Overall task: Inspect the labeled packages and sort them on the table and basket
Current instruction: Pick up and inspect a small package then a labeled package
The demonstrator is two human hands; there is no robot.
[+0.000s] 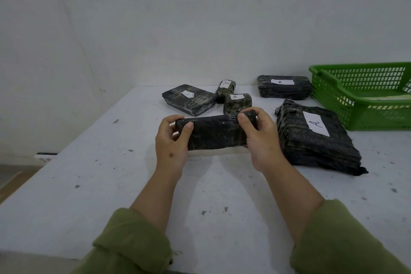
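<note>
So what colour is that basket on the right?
Bright green basket, latticed sides; head view shows it.

A white, dark-flecked desk (pixel 111 184) stood against a pale wall and carried five black-wrapped packages, each with a white label marked "A". At the rear lay a flat package (pixel 189 99), a small roll-shaped package (pixel 225 90) just beside a small blocky package (pixel 237 103), and, well apart to the right, a long package (pixel 284 87). The large package (pixel 315 138) lay nearer, just beside a green basket (pixel 364 98) resting on the desk's right edge.
</note>
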